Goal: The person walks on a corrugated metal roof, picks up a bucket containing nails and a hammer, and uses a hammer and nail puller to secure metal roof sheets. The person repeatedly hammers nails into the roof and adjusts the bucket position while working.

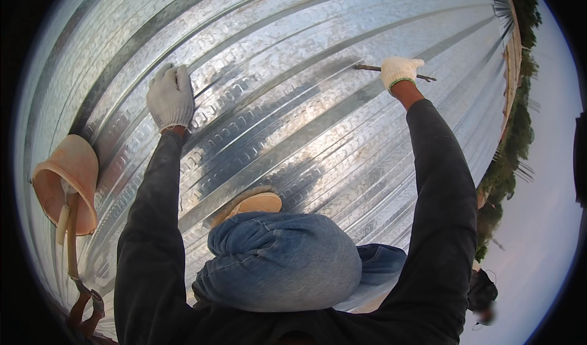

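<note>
A ribbed sheet of shiny corrugated metal (281, 110) spreads out beneath me. My left hand (171, 97), in a knitted white work glove, lies flat on one of its raised ribs, holding nothing. Farther off on the right, my right hand (400, 73) wears a similar glove with a green-edged cuff. Its fingers are wrapped round a thin dark rod (369, 68), which sticks out on both sides of the fist. The rod's left end lies close above the sheet; I cannot tell whether it touches.
My bent knee in blue jeans (281, 259) and a tan shoe (257, 202) are on the sheet. An orange bucket (67, 180) lies tipped at left, wooden handles (72, 229) at its mouth. Beyond the sheet's right edge (512, 70) are trees (516, 137). Another person (482, 293) is at lower right.
</note>
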{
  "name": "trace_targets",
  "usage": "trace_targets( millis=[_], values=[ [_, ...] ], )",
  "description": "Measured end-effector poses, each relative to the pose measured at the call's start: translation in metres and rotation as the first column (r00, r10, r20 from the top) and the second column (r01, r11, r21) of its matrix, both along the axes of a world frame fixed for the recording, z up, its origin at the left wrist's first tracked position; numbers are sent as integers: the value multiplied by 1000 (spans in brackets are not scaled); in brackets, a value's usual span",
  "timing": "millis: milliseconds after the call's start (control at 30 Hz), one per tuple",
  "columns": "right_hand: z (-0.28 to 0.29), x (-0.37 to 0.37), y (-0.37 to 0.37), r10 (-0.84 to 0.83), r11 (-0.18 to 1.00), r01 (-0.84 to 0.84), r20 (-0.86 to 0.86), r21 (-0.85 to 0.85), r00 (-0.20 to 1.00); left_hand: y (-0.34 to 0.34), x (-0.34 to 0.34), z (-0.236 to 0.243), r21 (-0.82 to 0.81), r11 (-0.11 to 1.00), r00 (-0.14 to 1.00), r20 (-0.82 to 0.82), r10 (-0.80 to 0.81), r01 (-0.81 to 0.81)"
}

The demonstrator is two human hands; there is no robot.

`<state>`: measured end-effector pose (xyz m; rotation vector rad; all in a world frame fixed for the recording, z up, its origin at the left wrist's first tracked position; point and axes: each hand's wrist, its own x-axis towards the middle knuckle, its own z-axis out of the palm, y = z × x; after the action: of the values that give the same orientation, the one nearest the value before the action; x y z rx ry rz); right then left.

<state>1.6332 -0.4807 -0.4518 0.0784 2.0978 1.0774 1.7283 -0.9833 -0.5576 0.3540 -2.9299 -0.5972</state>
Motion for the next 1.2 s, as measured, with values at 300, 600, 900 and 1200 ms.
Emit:
trace_targets(
  millis=[300, 600, 900, 1200],
  values=[
    [3, 1, 6, -20, 991, 15, -39, -132, 999, 0, -1, 4, 33, 999, 999, 40, 12, -13],
    [-15, 17, 32, -183, 924, 175, 9, -341, 983, 1, 1, 18, 82, 996, 996, 87, 9, -17],
    [-5, 21, 14, 101, 975, -107, -43, -194, 994, -2, 0, 8, 64, 998, 1000, 18, 10, -11],
    [-19, -27, 59, -394, 803, 470, 264, -367, 880, -1, -1, 8, 51, 998, 998, 56, 19, -22]
  ],
)
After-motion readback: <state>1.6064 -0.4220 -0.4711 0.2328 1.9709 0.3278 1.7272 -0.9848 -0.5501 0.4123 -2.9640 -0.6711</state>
